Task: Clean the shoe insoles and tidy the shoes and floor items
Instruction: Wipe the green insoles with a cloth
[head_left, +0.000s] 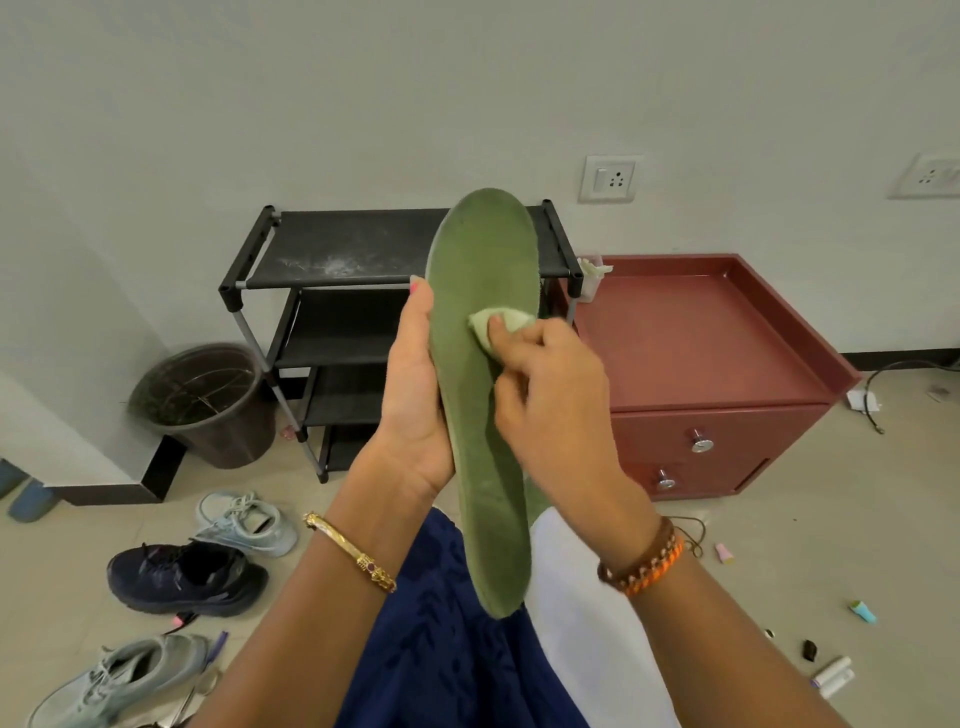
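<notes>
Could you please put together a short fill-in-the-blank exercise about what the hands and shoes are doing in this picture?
1. The left hand holds up a ____ insole.
2. The right hand presses a small wipe against the ____.
3. The dark navy shoe lies on the ____.
4. The black shoe rack stands between a plant pot and a ____ cabinet.

Missing words: green; insole; floor; red

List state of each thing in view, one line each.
insole: held upright, being wiped
wipe: pressed on insole
left hand: grips insole edge
right hand: pinches wipe
shoe rack: shelves hold no shoes, top dusty
cabinet: drawers closed
bin: upright, no lid
dark shoe: upright on floor
pale shoes: upright, scattered on floor
</notes>
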